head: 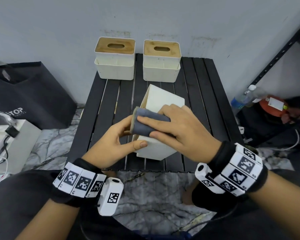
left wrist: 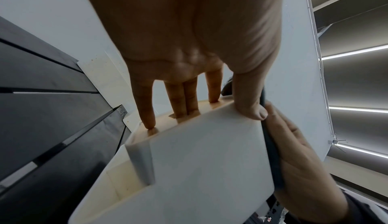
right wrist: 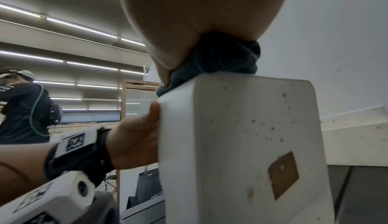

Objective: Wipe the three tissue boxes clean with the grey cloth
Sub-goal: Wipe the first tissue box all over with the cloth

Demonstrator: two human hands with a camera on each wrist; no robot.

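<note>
A white tissue box (head: 164, 99) lies tipped on its side in the middle of the black slatted table (head: 206, 101), its wooden lid facing left. My left hand (head: 128, 135) grips it, thumb on the near white face and fingers on the lid side (left wrist: 147, 111). My right hand (head: 147, 127) holds the folded grey cloth (head: 145, 113) down on the box's upper face. From the right wrist, the cloth (right wrist: 220, 61) is bunched under my palm, and the box side (right wrist: 241, 136) shows brown specks. Two more wood-lidded boxes (head: 114, 70) (head: 161, 71) stand upright at the table's back.
The wall is right behind the two back boxes. On the floor left of the table are a black bag (head: 28, 94) and a white device (head: 10, 135). To the right stand a black rack (head: 275, 58), a bottle (head: 244, 97) and a red object (head: 274, 106). Another person (right wrist: 21, 103) stands off behind.
</note>
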